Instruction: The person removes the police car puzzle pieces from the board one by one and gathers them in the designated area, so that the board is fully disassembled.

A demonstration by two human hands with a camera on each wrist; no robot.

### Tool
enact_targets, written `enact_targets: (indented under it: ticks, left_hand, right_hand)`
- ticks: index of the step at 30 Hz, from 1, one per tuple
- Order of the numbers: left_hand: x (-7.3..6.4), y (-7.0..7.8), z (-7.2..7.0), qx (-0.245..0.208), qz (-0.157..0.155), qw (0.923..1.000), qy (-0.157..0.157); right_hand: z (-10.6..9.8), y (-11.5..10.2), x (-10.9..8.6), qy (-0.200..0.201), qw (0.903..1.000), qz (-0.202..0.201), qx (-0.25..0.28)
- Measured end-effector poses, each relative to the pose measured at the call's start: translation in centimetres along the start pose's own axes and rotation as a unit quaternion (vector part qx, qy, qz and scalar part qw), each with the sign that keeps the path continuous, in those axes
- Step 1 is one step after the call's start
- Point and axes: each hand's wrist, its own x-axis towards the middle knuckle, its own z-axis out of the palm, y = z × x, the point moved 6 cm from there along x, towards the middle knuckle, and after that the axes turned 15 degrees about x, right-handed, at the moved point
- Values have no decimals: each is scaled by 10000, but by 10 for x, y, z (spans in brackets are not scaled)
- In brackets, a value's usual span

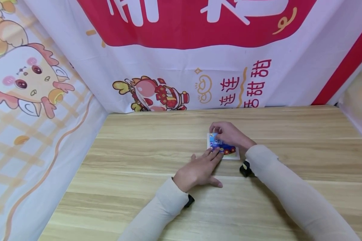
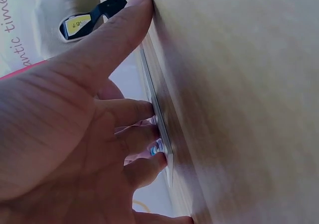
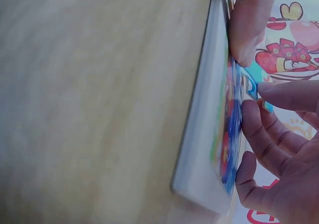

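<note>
Blue-and-red printed card [image 1: 223, 149], white-edged.

Both arms wear long, close-fitting beige sleeves [image 1: 292, 190] that reach to the wrists. A small black device [image 1: 245, 169] is strapped under the right wrist and another black device [image 1: 189, 201] under the left. Both hands are bare.
</note>
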Motion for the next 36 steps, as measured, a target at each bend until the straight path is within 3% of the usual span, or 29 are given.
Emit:
enact_targets:
  ticks: [20,28,36]
  left_hand:
    - [1,-1,1,34,-4,10000,-83]
    - [2,-1,0,9,-14,9999,-125]
    - [0,0,0,-35,-20,9999,-145]
  right_hand:
    - [-12,3,-4,143,9996,-94,245]
    - [-39,13,-10,244,9981,319,476]
    - [-78,28,-19,664,9963,477,254]
